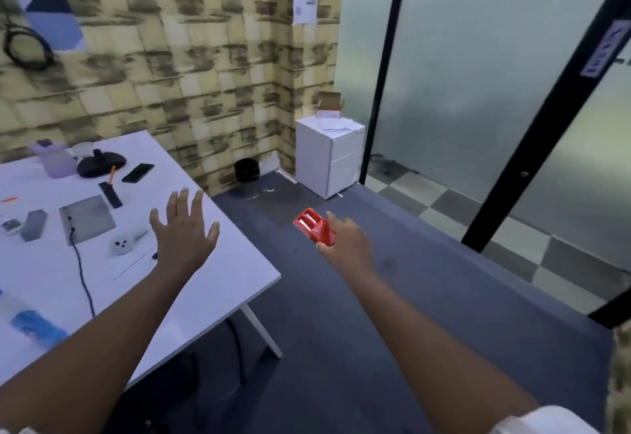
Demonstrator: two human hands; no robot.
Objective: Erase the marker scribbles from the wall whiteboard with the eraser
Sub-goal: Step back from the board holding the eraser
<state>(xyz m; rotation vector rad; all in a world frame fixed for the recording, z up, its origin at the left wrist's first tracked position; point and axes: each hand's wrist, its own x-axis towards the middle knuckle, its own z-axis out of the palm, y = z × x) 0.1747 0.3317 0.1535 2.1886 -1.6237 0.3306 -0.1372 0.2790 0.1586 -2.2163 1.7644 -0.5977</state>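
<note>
My right hand grips a red eraser and holds it out over the dark carpet, its front end pointing away from me. My left hand hovers with fingers spread and straight above the right corner of the white table, holding nothing. No whiteboard with scribbles shows in this view; only a white and blue panel appears at the top left on the patterned wall.
The table carries a purple jug, a black phone, a grey pad, a white controller and a blue cable. A white drawer cabinet and a black bin stand in the corner. Frosted glass partitions with black posts line the right.
</note>
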